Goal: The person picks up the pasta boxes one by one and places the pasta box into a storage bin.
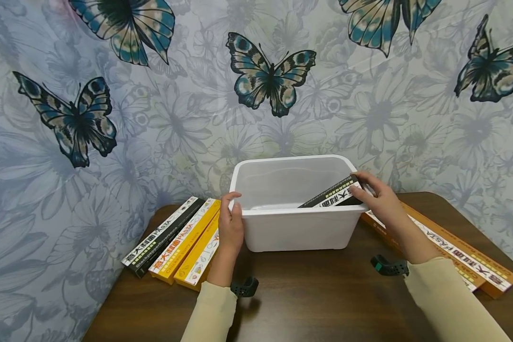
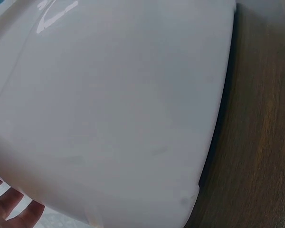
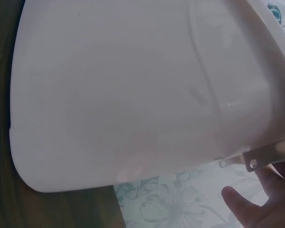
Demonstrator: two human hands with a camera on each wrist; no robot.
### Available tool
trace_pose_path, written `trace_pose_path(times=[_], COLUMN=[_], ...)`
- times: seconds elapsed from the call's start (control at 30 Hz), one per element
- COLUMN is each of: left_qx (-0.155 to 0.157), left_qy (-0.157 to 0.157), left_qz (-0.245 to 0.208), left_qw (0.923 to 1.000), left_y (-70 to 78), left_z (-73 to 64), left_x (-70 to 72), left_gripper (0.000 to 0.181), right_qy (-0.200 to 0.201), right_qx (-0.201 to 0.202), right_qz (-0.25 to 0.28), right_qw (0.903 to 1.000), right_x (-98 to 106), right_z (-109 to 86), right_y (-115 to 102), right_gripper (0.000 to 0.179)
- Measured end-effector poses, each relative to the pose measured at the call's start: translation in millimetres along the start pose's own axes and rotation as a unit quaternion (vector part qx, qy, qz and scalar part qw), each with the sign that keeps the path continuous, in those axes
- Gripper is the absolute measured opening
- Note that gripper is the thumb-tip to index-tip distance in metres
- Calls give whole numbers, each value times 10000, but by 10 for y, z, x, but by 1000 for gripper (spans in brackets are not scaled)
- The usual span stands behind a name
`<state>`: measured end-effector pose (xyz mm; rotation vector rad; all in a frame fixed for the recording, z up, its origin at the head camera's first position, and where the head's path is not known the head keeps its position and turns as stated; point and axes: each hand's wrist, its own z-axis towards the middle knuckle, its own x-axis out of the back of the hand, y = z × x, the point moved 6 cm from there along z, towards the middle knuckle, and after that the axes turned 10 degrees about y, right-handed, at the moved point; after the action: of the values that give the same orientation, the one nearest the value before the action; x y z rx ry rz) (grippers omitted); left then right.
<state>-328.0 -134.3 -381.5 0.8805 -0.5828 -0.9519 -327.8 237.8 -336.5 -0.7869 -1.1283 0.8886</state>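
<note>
A white plastic bin [image 1: 299, 232] stands upright on the brown table. My left hand [image 1: 231, 228] grips its left rim, and in the left wrist view the fingertips [image 2: 31, 213] show along the bin's edge. Inside the bin a black pasta box [image 1: 331, 194] lies at a slant, its lower end hidden behind the front wall. At the right rim, my right hand [image 1: 378, 197] holds the box's raised end, thumb over its near face. The right wrist view has the bin's wall [image 3: 109, 104] filling most of it, with a pierced metallic-looking strip [image 3: 268, 156] beside the fingers.
Left of the bin lie a black pasta box [image 1: 162, 237] and two yellow ones, including the nearer yellow box [image 1: 201, 259]. Two orange boxes [image 1: 461, 251] lie slanted at the right, partly behind my right forearm. A butterfly-patterned backdrop [image 1: 273, 133] rises behind the table [image 1: 308, 294].
</note>
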Motion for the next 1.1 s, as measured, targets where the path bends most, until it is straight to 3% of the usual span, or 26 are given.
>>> trace_pose_path(times=[0.2,0.53,1.1], left_qx=[73,5,-197], left_qy=[76,49,321], left_qz=[75,33,154], left_qw=[9999,10000,9992], left_y=[-9,-4,45], left_z=[-17,-21,-52], left_x=[17,7,3], left_gripper=[37,37,37], right_qy=[-202,-133,-88], right_qx=[464,933,918], right_qz=[-519,-567,-448], right_qw=[9974,9939,9947], right_x=[-75,-91,-85], right_z=[-2,-7,37], right_y=[-12,-53,-46], right_gripper=[62,50,43])
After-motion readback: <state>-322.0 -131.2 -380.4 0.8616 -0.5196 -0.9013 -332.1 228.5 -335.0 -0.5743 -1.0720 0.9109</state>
